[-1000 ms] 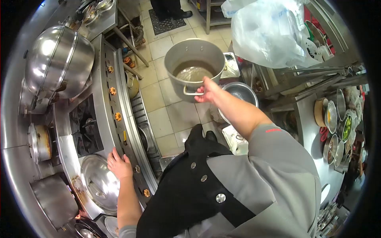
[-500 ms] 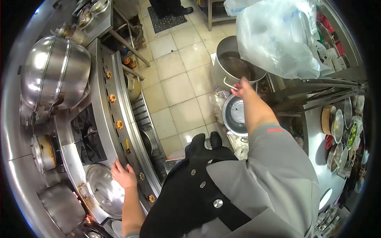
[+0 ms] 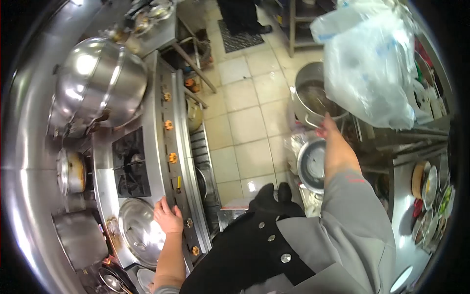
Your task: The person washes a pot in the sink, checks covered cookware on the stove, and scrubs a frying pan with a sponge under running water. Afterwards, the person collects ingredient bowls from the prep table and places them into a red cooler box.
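Right now, your right hand is closing its grip around the near loop handle of the deep metal stockpot, though blur is hiding how tightly the fingers are wrapping. The pot is lying just beyond that grip, ahead of you and on your right, its mouth facing up and a little murky liquid showing inside; whether its base is resting on anything, you cannot tell. Your right hand is clearly the nearer one. On the near side of the pot, a round metal bowl is sitting below your forearm, while a plastic bag is covering part of the pot's right rim. Well apart, your left hand is holding nothing, its fingers spreading over the stove's front edge, beside a round lid.
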Demonstrator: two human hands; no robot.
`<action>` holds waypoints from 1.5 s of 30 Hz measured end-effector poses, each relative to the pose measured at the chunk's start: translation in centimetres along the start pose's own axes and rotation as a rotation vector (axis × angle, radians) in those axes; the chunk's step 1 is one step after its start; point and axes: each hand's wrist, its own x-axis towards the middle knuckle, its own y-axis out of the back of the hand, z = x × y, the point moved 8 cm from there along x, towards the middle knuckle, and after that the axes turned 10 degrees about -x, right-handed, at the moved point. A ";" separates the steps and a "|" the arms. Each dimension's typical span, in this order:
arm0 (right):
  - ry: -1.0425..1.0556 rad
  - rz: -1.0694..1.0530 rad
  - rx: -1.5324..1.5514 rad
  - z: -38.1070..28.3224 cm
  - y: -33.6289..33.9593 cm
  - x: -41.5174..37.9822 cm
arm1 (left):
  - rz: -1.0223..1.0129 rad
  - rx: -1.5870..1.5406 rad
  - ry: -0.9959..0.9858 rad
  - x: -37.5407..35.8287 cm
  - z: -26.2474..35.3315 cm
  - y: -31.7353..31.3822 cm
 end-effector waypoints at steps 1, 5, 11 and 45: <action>0.001 0.025 -0.027 -0.1 -0.1 -0.7 | 0.004 -0.005 0.001 0.0 -0.2 0.1; 0.048 0.175 0.020 1.0 1.6 -4.6 | 0.016 -0.028 -0.001 0.0 0.2 0.6; 0.022 0.117 -0.049 10.1 0.8 -6.4 | 0.009 -0.065 0.032 -0.6 -0.7 0.6; 0.622 -0.868 -1.502 21.1 -19.5 -42.9 | 0.562 -1.125 0.987 -42.8 -13.8 16.1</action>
